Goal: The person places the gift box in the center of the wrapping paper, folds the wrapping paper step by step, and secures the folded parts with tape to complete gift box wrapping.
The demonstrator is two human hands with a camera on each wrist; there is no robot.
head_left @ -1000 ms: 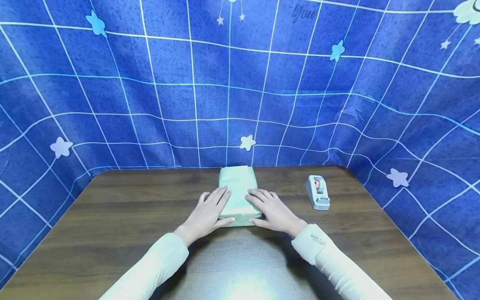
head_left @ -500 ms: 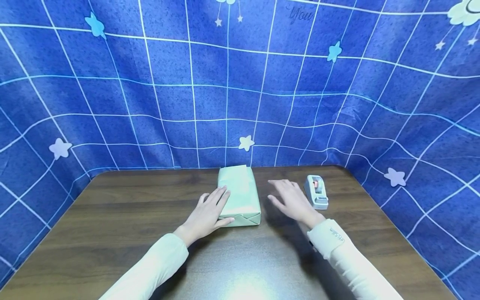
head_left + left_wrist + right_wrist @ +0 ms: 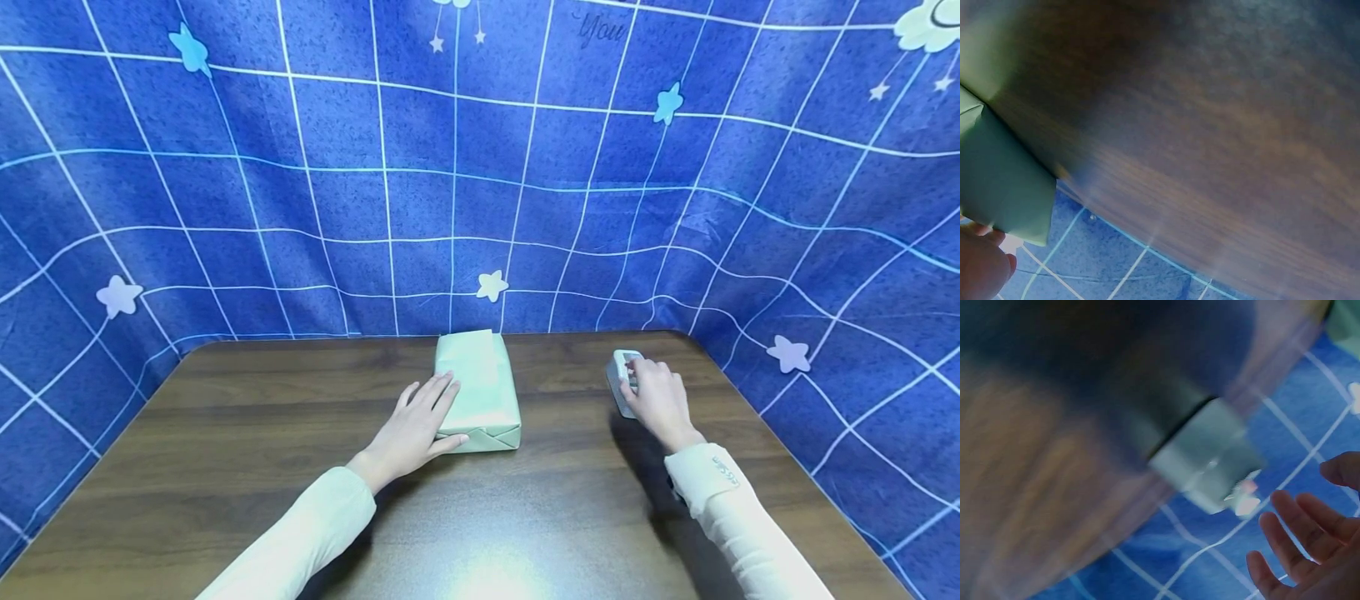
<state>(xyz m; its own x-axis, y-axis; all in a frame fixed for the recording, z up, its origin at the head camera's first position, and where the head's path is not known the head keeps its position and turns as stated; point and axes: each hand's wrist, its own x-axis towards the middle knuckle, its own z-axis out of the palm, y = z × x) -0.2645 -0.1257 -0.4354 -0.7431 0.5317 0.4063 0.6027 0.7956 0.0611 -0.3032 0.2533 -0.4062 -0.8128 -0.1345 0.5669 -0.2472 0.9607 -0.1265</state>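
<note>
A box-shaped package (image 3: 483,387) wrapped in pale green paper lies near the back middle of the table. My left hand (image 3: 412,423) rests on its left side, fingers extended over the top and thumb along the near end. In the left wrist view, only a bit of that hand (image 3: 982,265) shows beside the green package (image 3: 1004,181). At the right, my right hand (image 3: 660,402) reaches over a pale tape dispenser (image 3: 616,385) and partly hides it. The right wrist view has the fingers loosely bent and spread, right beside the dispenser (image 3: 1200,456).
The dark wood table (image 3: 300,400) runs back to a blue curtain (image 3: 337,200) with white grid lines and stars. The curtain also closes off the left and right sides.
My right hand has left the package's right side and moved right to the tape dispenser. The left hand and the package have stayed in place.
</note>
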